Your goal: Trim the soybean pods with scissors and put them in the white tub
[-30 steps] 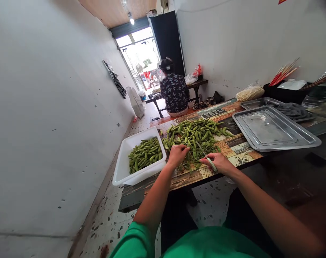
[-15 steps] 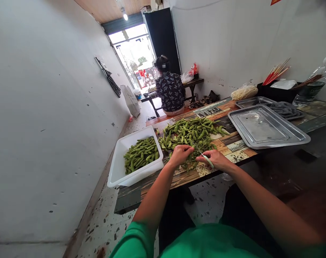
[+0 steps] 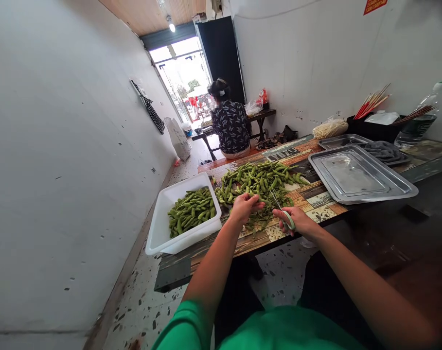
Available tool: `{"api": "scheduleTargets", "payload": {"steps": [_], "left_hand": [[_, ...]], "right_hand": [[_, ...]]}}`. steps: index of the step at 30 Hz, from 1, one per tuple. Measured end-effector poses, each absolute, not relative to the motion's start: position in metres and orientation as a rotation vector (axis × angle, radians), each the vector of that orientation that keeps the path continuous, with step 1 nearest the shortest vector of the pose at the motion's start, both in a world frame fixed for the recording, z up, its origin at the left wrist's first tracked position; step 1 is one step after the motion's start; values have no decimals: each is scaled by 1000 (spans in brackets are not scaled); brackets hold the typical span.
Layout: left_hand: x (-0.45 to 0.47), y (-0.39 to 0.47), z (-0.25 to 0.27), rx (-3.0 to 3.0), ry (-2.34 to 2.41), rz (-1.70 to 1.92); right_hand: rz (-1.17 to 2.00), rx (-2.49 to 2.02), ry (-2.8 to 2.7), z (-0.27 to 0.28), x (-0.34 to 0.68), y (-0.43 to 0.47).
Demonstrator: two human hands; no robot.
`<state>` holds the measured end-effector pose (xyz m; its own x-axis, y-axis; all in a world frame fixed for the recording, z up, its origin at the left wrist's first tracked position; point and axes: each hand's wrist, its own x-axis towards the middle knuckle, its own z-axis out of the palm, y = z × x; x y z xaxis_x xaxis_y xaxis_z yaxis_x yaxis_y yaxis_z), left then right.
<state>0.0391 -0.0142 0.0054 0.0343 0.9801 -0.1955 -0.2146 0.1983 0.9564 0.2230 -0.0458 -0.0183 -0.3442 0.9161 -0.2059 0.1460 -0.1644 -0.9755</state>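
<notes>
1. Change since the earlier frame: half a second before, I had logged the scissors (image 3: 288, 220) nearly closed, their tips beside the left fingertips. At this moment I found the blades parted in a narrow V and the tips drawn a little to the right, clear of those fingertips.
2. Left hand (image 3: 247, 208): I noted thumb and forefinger pinched together on a green soybean pod (image 3: 260, 199), with the lower fingers looser and straighter than before.
3. Right hand (image 3: 292, 221): it was partly curled, fingers through and around the pale green handles; I saw it spread slightly wider than in the earlier frame.
4. Orientation: the scissors' long axis ran obliquely, blades pointing forward and to the left, handles toward the person. The held pod lay roughly crosswise, its free end toward the blades; its far side was hidden by the fingers.
5. Location: I recorded scissors and held pod above the near edge of the pod heap (image 3: 259, 177), over the patchwork-patterned table (image 3: 303, 199).
6. Surroundings: a white plastic tub (image 3: 195, 236) containing pods (image 3: 191, 211) stood on the left; a metal tray (image 3: 361, 177) lay on the right.
</notes>
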Motion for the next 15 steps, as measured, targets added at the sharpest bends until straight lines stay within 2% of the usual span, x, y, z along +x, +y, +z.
{"api": "scheduleTargets", "payload": {"steps": [5, 15], "left_hand": [[47, -18, 9, 747, 1019, 1316], [58, -26, 8, 771, 1007, 1345]], "right_hand": [[1669, -1210, -1457, -15, 218, -52], [1574, -1183, -1444, -9, 204, -54]]}}
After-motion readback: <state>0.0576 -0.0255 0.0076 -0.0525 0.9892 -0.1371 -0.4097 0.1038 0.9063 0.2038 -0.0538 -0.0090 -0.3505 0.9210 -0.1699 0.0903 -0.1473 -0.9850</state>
